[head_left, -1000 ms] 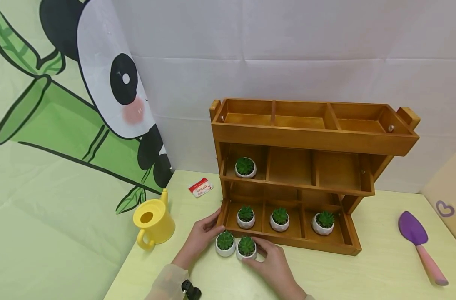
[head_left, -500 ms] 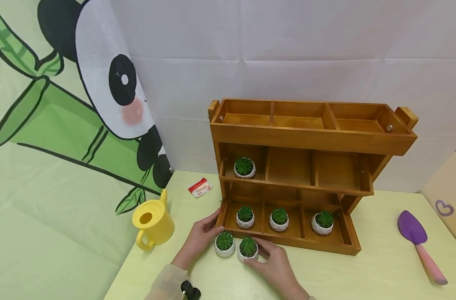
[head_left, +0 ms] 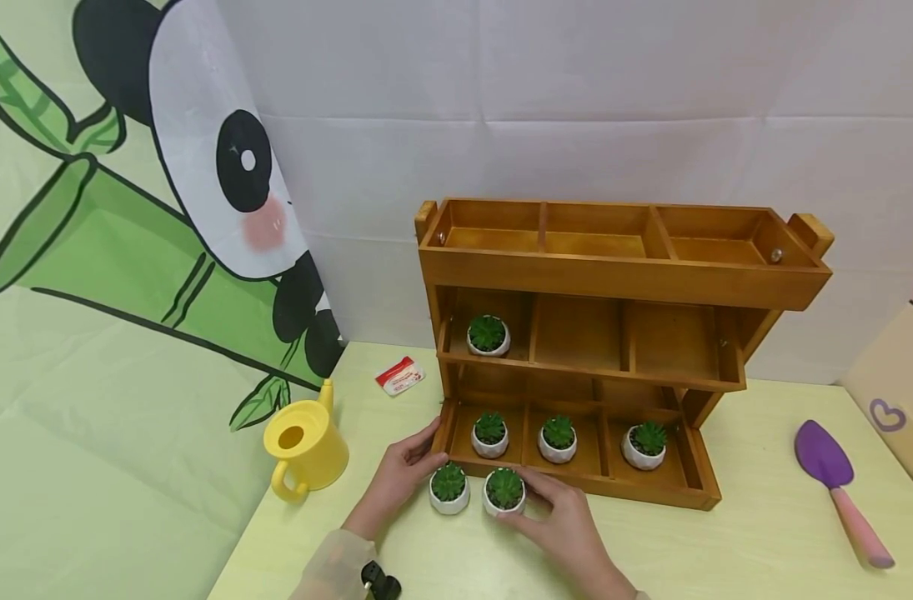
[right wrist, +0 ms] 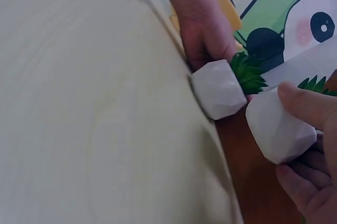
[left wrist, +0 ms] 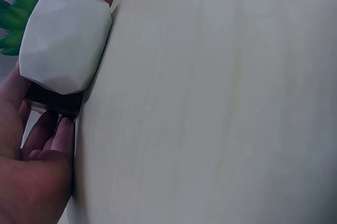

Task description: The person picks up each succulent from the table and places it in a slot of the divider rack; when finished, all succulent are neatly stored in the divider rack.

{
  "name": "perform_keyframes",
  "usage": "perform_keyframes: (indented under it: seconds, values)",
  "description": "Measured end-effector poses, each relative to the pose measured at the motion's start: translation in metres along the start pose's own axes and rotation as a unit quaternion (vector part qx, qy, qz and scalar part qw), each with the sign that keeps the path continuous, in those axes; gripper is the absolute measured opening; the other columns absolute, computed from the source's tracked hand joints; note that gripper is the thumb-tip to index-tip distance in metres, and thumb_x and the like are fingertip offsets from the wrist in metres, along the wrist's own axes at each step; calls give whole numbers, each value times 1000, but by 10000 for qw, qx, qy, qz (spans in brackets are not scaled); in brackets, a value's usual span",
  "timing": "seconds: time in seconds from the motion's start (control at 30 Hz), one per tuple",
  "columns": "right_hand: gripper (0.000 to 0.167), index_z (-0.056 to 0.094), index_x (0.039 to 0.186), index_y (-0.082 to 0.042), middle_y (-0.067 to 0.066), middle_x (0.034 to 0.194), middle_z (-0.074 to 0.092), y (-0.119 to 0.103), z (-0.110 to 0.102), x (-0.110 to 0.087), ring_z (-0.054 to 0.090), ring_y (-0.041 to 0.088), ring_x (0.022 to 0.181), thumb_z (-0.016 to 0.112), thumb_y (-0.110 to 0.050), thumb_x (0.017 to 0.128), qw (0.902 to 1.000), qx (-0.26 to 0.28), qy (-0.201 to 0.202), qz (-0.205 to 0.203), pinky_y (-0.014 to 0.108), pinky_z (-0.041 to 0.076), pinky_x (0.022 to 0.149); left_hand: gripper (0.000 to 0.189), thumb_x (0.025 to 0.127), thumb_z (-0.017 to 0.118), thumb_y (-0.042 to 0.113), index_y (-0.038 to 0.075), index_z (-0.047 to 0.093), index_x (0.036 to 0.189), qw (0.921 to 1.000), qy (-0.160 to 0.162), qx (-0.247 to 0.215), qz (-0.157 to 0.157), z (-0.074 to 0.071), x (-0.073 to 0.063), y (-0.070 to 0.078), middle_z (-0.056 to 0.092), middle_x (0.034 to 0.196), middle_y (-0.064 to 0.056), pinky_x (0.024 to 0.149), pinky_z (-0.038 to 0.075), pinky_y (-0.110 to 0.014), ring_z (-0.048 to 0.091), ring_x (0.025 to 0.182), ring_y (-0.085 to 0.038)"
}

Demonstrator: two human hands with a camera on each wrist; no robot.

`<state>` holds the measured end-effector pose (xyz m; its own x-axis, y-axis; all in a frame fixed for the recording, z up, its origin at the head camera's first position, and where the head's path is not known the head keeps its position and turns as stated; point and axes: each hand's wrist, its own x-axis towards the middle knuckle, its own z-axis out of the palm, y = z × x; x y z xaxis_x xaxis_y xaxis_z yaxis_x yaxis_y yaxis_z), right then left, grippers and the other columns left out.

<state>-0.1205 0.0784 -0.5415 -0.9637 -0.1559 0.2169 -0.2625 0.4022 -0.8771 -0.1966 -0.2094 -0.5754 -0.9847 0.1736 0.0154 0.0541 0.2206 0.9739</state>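
My right hand (head_left: 564,525) pinches a small potted succulent (head_left: 504,490) with a white faceted pot between thumb and fingers. In the right wrist view this white pot (right wrist: 279,124) appears raised off the table. A second potted succulent (head_left: 449,488) stands in front of the left corner of the brown wooden shelf (head_left: 629,279). Beside it my left hand (head_left: 399,479) grips that bottom corner, thumb at the front and fingers along the side. Potted succulents occupy the bottom tier's compartments: left (head_left: 489,435), middle (head_left: 557,439) and right (head_left: 644,446). Another succulent (head_left: 489,335) sits in the middle tier's left compartment.
A yellow watering can (head_left: 306,446) stands on the pale table (head_left: 651,550) at the left. Behind it lies a red-and-white packet (head_left: 400,377). At the far right rests a trowel (head_left: 839,492) with a purple blade and pink handle. A white cloth hangs behind the shelf.
My right hand has moved slightly right with its potted succulent, widening the gap to the other succulent in front of the shelf. The left hand keeps its place at the shelf corner.
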Motion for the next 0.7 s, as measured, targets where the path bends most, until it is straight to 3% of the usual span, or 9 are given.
perform_keyframes:
  seconds: [0.17,0.3,0.53,0.7]
  values:
    - [63,74,130,-9,7,127,73,-9,-12,4,70,27,117,97,-22,73,9994,330,89,-79,27,58,94,64,97,77,17,21,53,156,10000,-4,-1,-15,0,-1,1,45,160,3,115,41,-35,40,148,-25]
    - [63,76,129,-11,5,125,74,-15,-24,9,71,25,113,98,-17,71,9984,405,241,-304,29,60,91,63,97,76,17,21,53,156,10000,-17,-43,-26,0,0,1,45,161,1,114,42,-37,41,148,-26]
    - [65,76,130,-15,2,127,73,-25,-45,17,70,23,116,99,-21,70,9956,-274,520,-725,37,60,94,64,97,77,17,20,52,156,10000,-44,-80,-1,-1,2,-1,45,160,-2,112,44,-35,43,146,-27]
    - [66,74,133,-18,3,129,72,-34,-60,23,68,26,119,98,-20,72,9942,-250,570,-874,44,58,96,64,96,77,17,20,53,155,9999,-46,-124,-10,-1,1,-1,46,159,-1,111,45,-32,44,145,-25]
